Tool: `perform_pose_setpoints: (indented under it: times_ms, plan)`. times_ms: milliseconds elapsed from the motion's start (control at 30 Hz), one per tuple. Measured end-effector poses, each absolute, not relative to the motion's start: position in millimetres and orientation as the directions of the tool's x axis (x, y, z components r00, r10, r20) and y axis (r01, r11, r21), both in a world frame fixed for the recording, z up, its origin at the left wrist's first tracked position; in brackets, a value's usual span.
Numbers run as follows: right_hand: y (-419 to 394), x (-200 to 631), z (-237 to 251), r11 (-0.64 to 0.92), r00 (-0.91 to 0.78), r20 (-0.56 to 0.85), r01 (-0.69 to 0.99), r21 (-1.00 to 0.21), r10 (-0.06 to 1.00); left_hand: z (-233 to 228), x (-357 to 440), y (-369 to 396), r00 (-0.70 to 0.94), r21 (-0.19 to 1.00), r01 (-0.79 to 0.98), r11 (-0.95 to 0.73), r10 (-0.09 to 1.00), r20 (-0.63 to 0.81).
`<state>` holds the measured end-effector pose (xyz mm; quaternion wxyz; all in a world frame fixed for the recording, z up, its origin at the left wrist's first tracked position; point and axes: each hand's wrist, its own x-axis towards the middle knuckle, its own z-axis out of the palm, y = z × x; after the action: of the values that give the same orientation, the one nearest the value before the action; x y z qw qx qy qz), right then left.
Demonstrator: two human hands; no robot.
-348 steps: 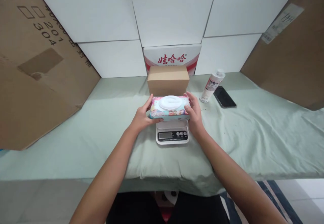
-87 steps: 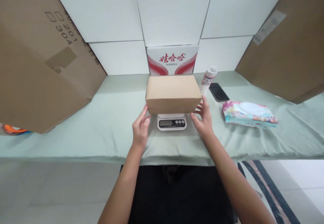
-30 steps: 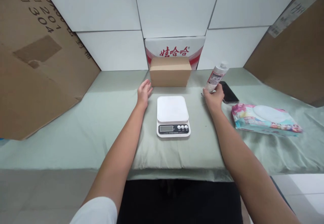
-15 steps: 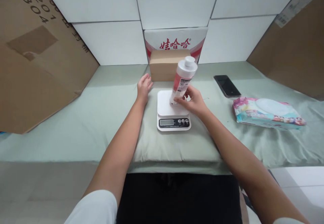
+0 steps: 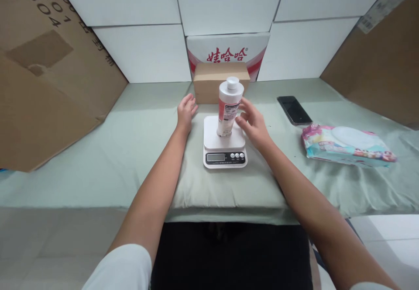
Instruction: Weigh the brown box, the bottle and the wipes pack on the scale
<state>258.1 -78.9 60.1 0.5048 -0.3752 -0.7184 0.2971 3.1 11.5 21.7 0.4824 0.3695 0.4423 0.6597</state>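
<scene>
A white and pink bottle (image 5: 228,110) with a white cap stands upright on the platform of a white digital kitchen scale (image 5: 209,139). The scale's small display and its row of buttons face me. Just right of the bottle is my right hand (image 5: 253,123), its fingers apart and curved beside the bottle without gripping it; whether a fingertip still touches cannot be made out. My left hand (image 5: 186,112) rests on the green cloth left of the scale, fingers loosely spread and holding nothing.
Behind the scale sits a brown cardboard box (image 5: 206,90), with a white and red carton (image 5: 199,47) against the wall. To the right lie a black phone (image 5: 294,110) and a pack of wipes (image 5: 347,148). Large cardboard sheets (image 5: 42,102) flank the green cloth (image 5: 137,150).
The bottle has gone from tilted in my right hand to upright on the scale. My right hand has let go and opened beside it. My left hand stays in place.
</scene>
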Motion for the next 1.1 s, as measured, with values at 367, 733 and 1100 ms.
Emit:
perform_pose_setpoints:
  times_ms: [367, 733, 1100]
  plan:
    - [-81.6, 257.5, 56.5, 0.544, -0.225, 0.498, 0.258, -0.798, 0.838, 18.5, 1.0, 12.0, -0.262, 0.944, -0.296, -0.149, 0.963, 0.070]
    - [-63.3, 268.6, 52.4, 0.541, -0.065, 0.558, 0.357, -0.761, 0.827, 18.5, -0.4, 13.1, -0.266, 0.947, -0.288, -0.141, 0.962, 0.062]
    - [-16.7, 352.2, 22.3, 0.148, 0.456, 0.449, 0.556, -0.818, 0.768, 27.2, 4.0, 5.1, -0.282, 0.945, -0.305, -0.119, 0.959, 0.029]
